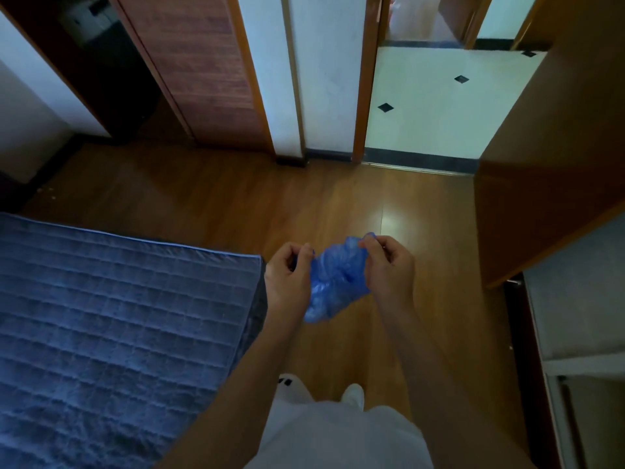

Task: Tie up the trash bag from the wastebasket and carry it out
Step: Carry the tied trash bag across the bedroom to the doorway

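1. Bag (333,279): blue, thin plastic, crumpled. It is held in the air above the floor (203,198), at the middle of the view, between the two hands.
2. Left hand (287,275): grip closed on the left edge of the bag, with fingers curled in and thumb against the plastic.
3. Right hand (389,265): grip pinched shut on the upper right edge of the bag, where a small tuft of plastic shows above the fingertips.
4. The body of the bag hangs down between the wrists; its lower end is free and touches nothing. Whether a knot exists cannot be told.
5. Floor: wood boards, with a bright reflection just beyond the hands.
6. Bed (111,316): blue quilted cover, near left. Its corner is just beside the left hand.
7. Doorway (433,106): far right of centre, opening onto white tiles with black diamonds.
8. Door (548,157): brown wood, at the right.
9. The person stands; pale clothing and footwear show at the near edge.
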